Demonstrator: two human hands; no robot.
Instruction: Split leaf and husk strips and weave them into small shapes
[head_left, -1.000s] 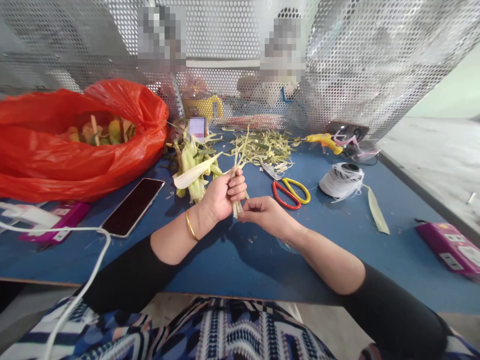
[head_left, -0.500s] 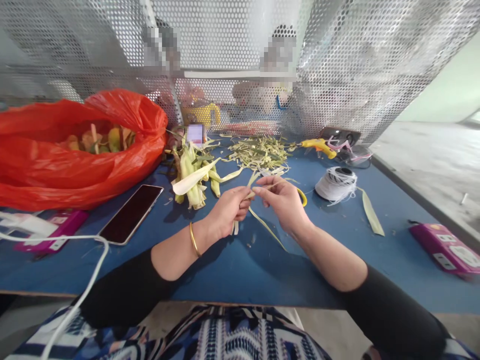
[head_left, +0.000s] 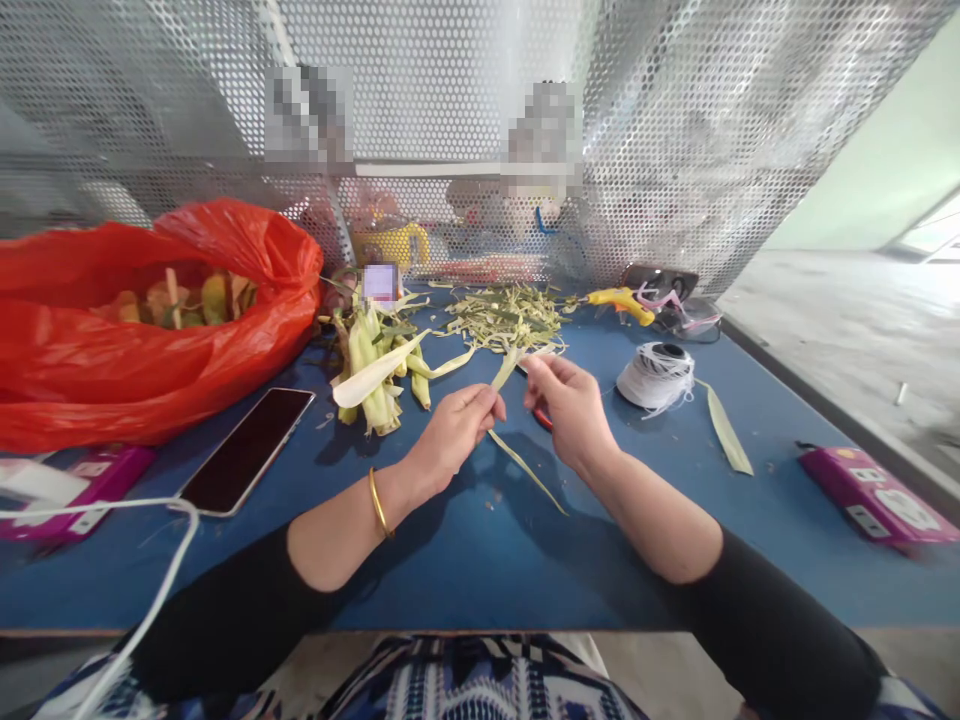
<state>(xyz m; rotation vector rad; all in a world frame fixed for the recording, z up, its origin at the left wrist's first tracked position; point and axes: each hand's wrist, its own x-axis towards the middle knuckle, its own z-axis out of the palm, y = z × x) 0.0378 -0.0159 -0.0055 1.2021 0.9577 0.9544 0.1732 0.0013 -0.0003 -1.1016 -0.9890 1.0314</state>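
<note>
My left hand (head_left: 457, 430) is closed around a pale green corn husk strip (head_left: 508, 368), which sticks up past the thumb. My right hand (head_left: 570, 410) pinches at the upper end of this husk, thumb and forefinger together. Below the hands, a thin husk strip (head_left: 529, 472) slants down to the right over the blue table. Part of a red, curved tool handle (head_left: 541, 417) shows beside my right hand; the rest is hidden. A bunch of corn husks (head_left: 371, 375) lies left of the hands, and a heap of shredded husk (head_left: 510, 315) lies beyond them.
A red plastic bag (head_left: 150, 370) and a phone (head_left: 247, 450) are on the left. To the right are a white thread spool (head_left: 656, 378), a loose husk piece (head_left: 726, 430), a yellow glue gun (head_left: 622, 302) and a purple power strip (head_left: 877, 495). A perforated screen (head_left: 465, 100) borders the back.
My right hand has moved slightly up the husk, and the husk between the hands now looks wider and flatter. The bundle end below my left hand no longer shows. The view has shifted slightly.
</note>
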